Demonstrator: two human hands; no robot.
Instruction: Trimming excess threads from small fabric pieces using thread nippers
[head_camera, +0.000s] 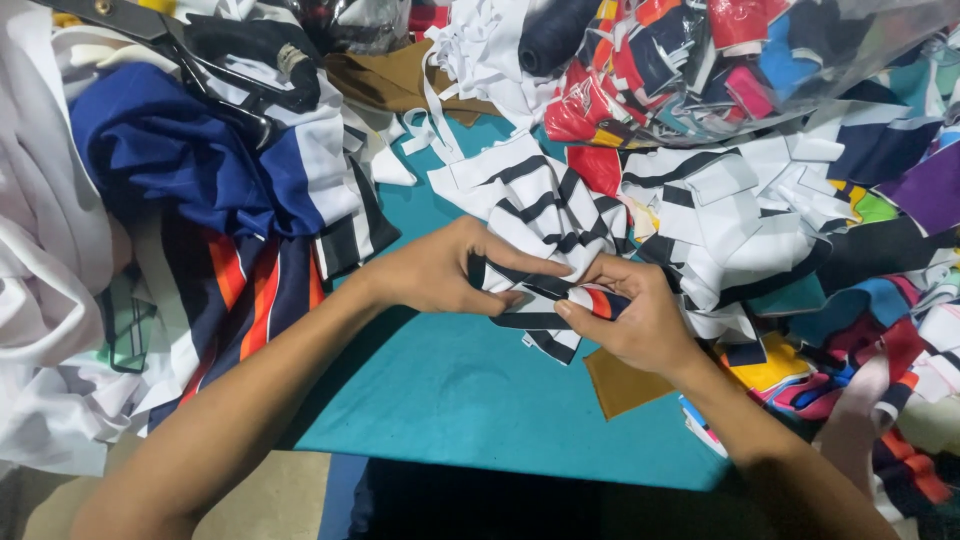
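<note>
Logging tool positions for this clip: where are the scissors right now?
In the head view, the black scissors lie at the top left, on the blue and white fabric pile, well away from both hands, left and right.

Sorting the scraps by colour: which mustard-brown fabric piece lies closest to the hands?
The small mustard-brown piece just under the right hand; the other brown cloth lies far up, beside the scissors.
</note>
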